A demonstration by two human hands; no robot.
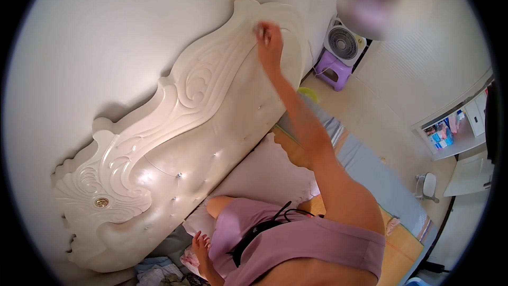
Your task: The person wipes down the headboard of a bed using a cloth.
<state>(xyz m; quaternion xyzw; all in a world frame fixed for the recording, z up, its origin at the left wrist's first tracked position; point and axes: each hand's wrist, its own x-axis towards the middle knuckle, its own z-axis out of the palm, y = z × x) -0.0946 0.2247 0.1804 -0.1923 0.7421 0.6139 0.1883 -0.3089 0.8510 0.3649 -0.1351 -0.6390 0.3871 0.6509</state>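
My right hand point(270, 36) is raised at the far upper end of a cream carved headboard point(198, 87). Its fingers are bent closed against the carved top edge, around something small and pale that motion blur hides. Low in the view, my left hand point(201, 244) is beside my thigh, fingers slightly bent and apart, with nothing visible in it. Near it lies a pinkish patterned cloth point(189, 259). The headboard has a padded, buttoned panel and a gold ornament point(101, 202). A pale pink pillow point(259, 175) leans against its base.
Folded clothes point(157, 271) lie at the bottom left. A grey-blue bed edge point(375, 172) runs along the right. Beyond it are a box fan point(343, 42) on a purple stool point(334, 71), a white stool point(425, 186) and an open cabinet point(465, 132). A blurred patch covers the top right.
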